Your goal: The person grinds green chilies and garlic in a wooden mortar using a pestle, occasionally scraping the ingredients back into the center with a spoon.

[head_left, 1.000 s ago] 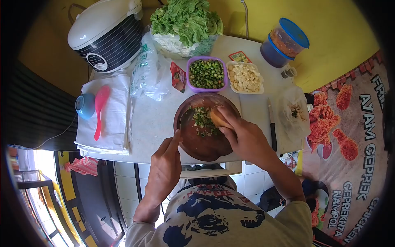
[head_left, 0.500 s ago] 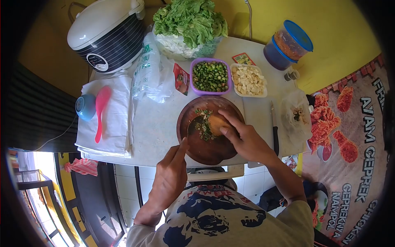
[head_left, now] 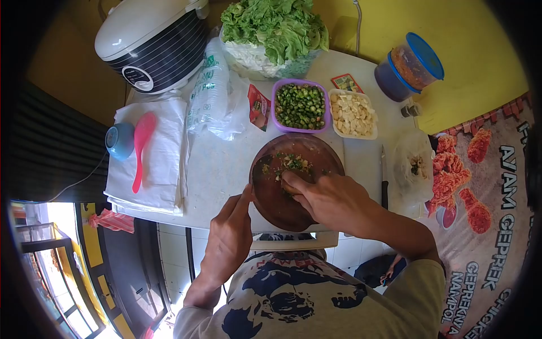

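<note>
A round brown wooden mortar (head_left: 322,148) lies at the table's front edge, with chopped green and pale bits (head_left: 296,163) inside. My right hand (head_left: 333,200) is closed around a wooden pestle (head_left: 291,183) and presses its head into the mortar; the fingers partly cover it. My left hand (head_left: 230,226) is closed at the mortar's left rim, fingertips close to it. Whatever it may hold is hidden from me. Behind the mortar stand a purple tub of cut green chillies (head_left: 300,107) and a white tub of peeled pale cloves, seemingly garlic (head_left: 353,113).
To the right lie a knife (head_left: 384,186) and a clear plastic container (head_left: 412,169). A pink rice paddle (head_left: 144,147) and a blue bowl (head_left: 119,141) rest on white paper sheets (head_left: 161,192). A rice cooker (head_left: 152,51), lettuce (head_left: 276,25) and blue-lidded containers (head_left: 412,62) stand at the back.
My right hand has moved down and left with the pestle, pressing among the chopped bits. My left hand has drawn slightly left, out to the rim; a thin tool seen beside it earlier no longer shows clearly.
</note>
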Available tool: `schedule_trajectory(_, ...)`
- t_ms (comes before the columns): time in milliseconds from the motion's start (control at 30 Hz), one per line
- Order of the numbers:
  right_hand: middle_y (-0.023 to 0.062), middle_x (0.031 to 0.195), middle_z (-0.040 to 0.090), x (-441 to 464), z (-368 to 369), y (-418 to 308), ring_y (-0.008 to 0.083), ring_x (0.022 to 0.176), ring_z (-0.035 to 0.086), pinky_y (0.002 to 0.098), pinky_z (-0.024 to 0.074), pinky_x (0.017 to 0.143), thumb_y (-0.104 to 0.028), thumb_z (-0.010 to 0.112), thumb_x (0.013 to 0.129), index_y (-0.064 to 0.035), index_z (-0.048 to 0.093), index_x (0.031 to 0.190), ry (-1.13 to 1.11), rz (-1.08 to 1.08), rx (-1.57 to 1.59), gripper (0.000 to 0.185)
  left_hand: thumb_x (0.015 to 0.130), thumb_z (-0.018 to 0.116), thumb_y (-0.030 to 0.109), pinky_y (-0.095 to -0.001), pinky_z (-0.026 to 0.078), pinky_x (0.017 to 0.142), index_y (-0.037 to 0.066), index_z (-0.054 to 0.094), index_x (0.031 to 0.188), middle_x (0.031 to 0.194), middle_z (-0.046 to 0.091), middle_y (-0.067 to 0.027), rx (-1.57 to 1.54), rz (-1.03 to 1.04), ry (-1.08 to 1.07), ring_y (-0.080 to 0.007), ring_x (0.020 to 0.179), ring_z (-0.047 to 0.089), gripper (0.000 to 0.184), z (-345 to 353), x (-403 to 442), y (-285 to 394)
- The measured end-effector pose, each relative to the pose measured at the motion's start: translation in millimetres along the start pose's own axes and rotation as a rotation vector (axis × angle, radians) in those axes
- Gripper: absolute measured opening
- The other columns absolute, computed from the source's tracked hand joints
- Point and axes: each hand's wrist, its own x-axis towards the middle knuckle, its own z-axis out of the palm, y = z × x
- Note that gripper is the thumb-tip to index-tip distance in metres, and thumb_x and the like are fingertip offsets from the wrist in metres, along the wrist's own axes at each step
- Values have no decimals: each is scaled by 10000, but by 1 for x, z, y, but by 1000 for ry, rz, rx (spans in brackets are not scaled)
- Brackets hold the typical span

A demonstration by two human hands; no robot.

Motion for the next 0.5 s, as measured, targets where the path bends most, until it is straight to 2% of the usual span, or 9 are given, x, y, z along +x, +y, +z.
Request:
schedule_trajectory(33, 243, 710, 697, -2, 3, 4, 446, 657, 710, 542, 575, 624, -253, 617, 1028, -96, 546, 1480, 4, 2, 7, 484, 929, 503, -168, -384, 556, 756, -45, 598, 1424, 1150, 727, -200, 2, -3, -10, -326, 837, 700, 519, -1, 1, 1)
schedule_trajectory(100, 241, 712, 689, -4, 5, 20, 464, 633, 680, 568, 543, 597, -290, 598, 1053, -159, 530, 1499, 36, -53, 82, 470, 923, 505, -171, -381, 553, 747, -44, 597, 1426, 1146, 726, -197, 9, 14, -4, -317, 822, 691, 527, 1, -3, -1)
schedule_trajectory(200, 258, 739, 693, -2, 5, 35, 463, 657, 690, 567, 544, 611, -288, 600, 1054, -151, 528, 1498, 114, -79, 205, 470, 913, 507, -176, -379, 549, 737, -44, 595, 1429, 1139, 724, -193, 18, 9, -3, -303, 804, 679, 540, 0, -5, 2)
schedule_trajectory(400, 273, 768, 699, 11, 12, 7, 460, 710, 710, 563, 563, 662, -287, 619, 1043, -147, 533, 1488, 146, -58, 39, 475, 912, 505, -179, -386, 552, 752, -50, 599, 1422, 1143, 722, -202, 17, -25, -18, -309, 832, 698, 534, 2, -8, 2)
schedule_trajectory(500, 272, 745, 693, 23, -2, 1, 469, 680, 702, 572, 561, 652, -288, 622, 1039, -140, 535, 1483, 14, -21, 47, 476, 917, 510, -174, -389, 557, 765, -56, 604, 1414, 1144, 721, -215, 15, -46, -33, -334, 853, 711, 519, -2, -5, 4)
